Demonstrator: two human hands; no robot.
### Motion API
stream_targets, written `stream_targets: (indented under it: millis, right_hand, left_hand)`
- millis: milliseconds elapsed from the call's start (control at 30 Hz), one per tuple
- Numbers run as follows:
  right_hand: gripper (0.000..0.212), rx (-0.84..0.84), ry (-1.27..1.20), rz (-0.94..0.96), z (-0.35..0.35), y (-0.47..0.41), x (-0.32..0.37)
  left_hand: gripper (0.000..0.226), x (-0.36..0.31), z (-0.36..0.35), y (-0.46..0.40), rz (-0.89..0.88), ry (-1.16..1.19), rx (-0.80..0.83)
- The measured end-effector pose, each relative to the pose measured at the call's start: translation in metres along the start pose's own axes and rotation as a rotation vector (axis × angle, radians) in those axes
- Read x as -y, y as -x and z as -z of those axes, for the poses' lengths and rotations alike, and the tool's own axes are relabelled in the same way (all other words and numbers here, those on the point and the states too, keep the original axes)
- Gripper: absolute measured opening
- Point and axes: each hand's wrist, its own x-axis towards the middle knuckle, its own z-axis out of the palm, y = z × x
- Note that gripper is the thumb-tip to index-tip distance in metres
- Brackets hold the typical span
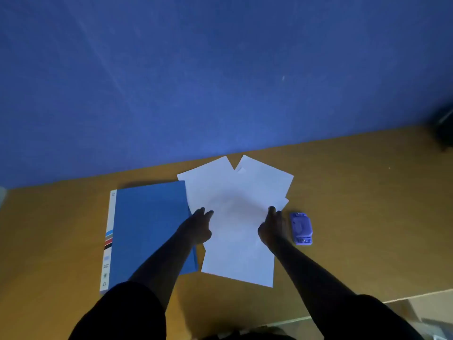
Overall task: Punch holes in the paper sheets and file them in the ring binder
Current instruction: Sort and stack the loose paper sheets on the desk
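Several white paper sheets [235,212] lie fanned out and overlapping in the middle of the brown table [355,192]. A closed blue ring binder [149,229] with a white spine lies flat to their left, its right edge under the sheets. A small purple hole punch [301,228] stands just right of the sheets. My left hand [197,228] rests on the left side of the sheets, fingers spread. My right hand [273,227] rests on their right side, fingers together and flat. Neither hand grips anything that I can see.
A blue wall [220,69] rises right behind the table's far edge. A dark object [443,128] sits at the far right corner. The table's front edge [416,294] runs at the lower right, with a lighter surface below it.
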Motion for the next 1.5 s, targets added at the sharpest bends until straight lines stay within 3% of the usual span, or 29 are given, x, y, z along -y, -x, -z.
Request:
stream_targets:
  millis: [167,500,633,733,833,933,1133,1233,1333,1500]
  right_hand:
    - [0.059,0.012,-0.131,-0.225,-0.018,0.003,0.017]
    - [0.052,-0.078,-0.497,-0.359,-0.007,-0.006,0.026]
    - [0.05,-0.044,-0.33,-0.424,-0.005,-0.002,0.026]
    - [0.076,-0.004,-0.145,-0.42,-0.009,0.005,0.021]
    - [0.092,-0.042,-0.003,-0.39,-0.016,0.007,0.016]
    - [0.087,-0.068,0.058,-0.369,-0.021,0.006,0.013]
    - [0.08,-0.049,-0.049,-0.393,-0.022,-0.004,0.001]
    - [0.062,-0.121,-0.259,-0.43,-0.021,-0.005,-0.003]
    - [0.04,-0.19,-0.336,-0.35,-0.025,-0.006,-0.007]
    - [0.051,-0.127,-0.541,-0.216,-0.01,-0.006,-0.006]
  left_hand:
    - [0.081,-0.005,-0.029,-0.006,0.02,0.01,0.119]
    - [0.076,-0.016,-0.036,-0.002,0.037,0.137,0.032]
    - [0.068,-0.018,-0.033,0.002,0.016,0.248,-0.051]
    - [0.06,-0.017,-0.032,-0.002,0.069,0.306,-0.188]
    - [0.059,-0.015,-0.032,-0.008,0.146,0.373,-0.199]
    - [0.058,-0.016,-0.032,-0.011,0.174,0.443,-0.188]
    - [0.058,-0.018,-0.025,-0.012,0.212,0.646,-0.17]
    - [0.052,-0.022,-0.023,-0.008,0.174,0.698,-0.154]
    - [0.038,-0.024,-0.023,-0.006,0.125,0.679,-0.184]
    - [0.028,-0.013,-0.018,-0.011,0.168,0.715,-0.108]
